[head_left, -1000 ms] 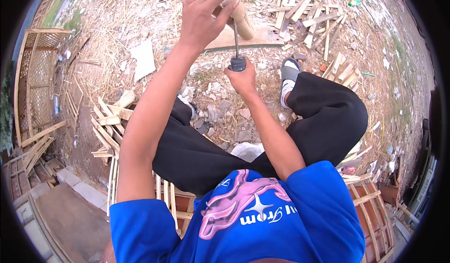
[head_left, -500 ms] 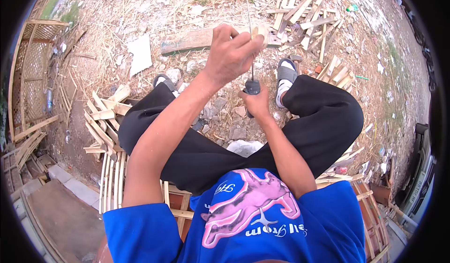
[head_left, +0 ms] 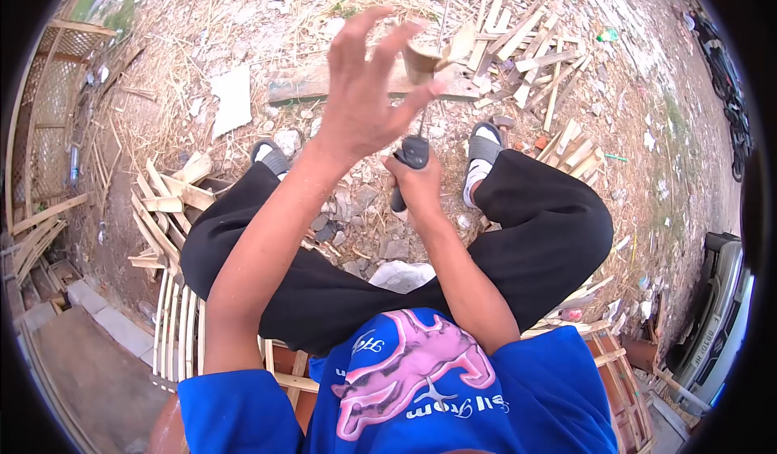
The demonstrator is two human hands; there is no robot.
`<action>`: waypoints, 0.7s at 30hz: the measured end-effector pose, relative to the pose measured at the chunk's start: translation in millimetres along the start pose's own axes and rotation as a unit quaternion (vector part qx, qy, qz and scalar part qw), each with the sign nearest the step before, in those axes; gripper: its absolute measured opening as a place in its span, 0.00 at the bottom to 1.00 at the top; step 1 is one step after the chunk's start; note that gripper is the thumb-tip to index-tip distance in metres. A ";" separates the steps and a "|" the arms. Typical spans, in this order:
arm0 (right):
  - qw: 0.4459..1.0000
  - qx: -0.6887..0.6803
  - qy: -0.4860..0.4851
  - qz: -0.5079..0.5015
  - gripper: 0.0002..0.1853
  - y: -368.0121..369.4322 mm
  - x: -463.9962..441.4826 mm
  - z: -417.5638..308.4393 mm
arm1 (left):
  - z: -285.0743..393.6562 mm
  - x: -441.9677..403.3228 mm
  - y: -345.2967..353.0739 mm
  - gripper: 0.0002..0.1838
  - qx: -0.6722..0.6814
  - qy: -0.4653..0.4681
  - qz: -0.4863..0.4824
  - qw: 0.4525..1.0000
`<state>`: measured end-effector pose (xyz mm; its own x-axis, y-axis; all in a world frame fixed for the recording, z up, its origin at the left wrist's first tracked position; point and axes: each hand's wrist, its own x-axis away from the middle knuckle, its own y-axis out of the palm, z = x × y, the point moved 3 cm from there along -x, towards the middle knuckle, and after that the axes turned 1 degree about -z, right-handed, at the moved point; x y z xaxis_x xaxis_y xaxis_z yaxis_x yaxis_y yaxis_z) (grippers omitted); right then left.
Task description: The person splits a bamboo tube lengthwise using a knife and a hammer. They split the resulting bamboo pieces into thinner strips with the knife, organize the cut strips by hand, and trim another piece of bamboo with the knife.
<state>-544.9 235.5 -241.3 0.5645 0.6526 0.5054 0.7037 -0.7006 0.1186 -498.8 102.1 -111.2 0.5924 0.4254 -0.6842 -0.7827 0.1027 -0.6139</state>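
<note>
My right hand [head_left: 419, 185] is closed around the black handle of a long-bladed knife [head_left: 415, 153]. Its thin blade points up and away from me, seen nearly edge-on. A short, pale bamboo piece [head_left: 420, 64] sits at the blade, and a second pale half [head_left: 460, 43] flares out on the blade's other side. My left hand [head_left: 364, 90] is open, fingers spread and slightly blurred, just left of the bamboo. Its thumb tip lies close below the piece; whether they touch I cannot tell.
A wooden plank [head_left: 303, 86] lies beyond my feet. Split strips form piles at the upper right [head_left: 526, 45], beside my right knee [head_left: 576, 148] and by my left leg [head_left: 174, 199]. A white sheet [head_left: 232, 100] and stones litter the ground. A parked vehicle [head_left: 712, 316] stands far right.
My left hand has let go of the bamboo and opened, moving slightly left. The bamboo halves now show spread apart at the blade. My right hand with the knife appears a little lower and further left.
</note>
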 end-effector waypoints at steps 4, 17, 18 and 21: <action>0.989 -0.131 -0.038 -0.049 0.26 44.6 -26.2 -33.3 | -45.5 20.0 3.2 0.32 0.125 -0.363 -0.241 0.891; 0.989 0.106 -0.090 -0.044 0.28 -128.4 -170.7 -90.4 | -90.3 52.7 25.2 0.27 0.166 -0.478 -0.235 0.830; 0.996 -0.011 -0.089 0.031 0.26 -155.2 -178.7 -77.6 | -90.8 53.6 25.3 0.27 0.135 -0.471 -0.231 0.840; 0.984 0.047 0.033 0.170 0.22 -251.1 -218.7 15.0 | -103.4 58.9 26.5 0.27 0.081 -0.466 -0.208 0.856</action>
<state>-838.6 273.0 -394.5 0.7464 0.3634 0.5575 0.5182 -0.8430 -0.1443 -464.9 36.9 -208.4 0.4766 0.8463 0.2380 -0.6009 0.5112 -0.6144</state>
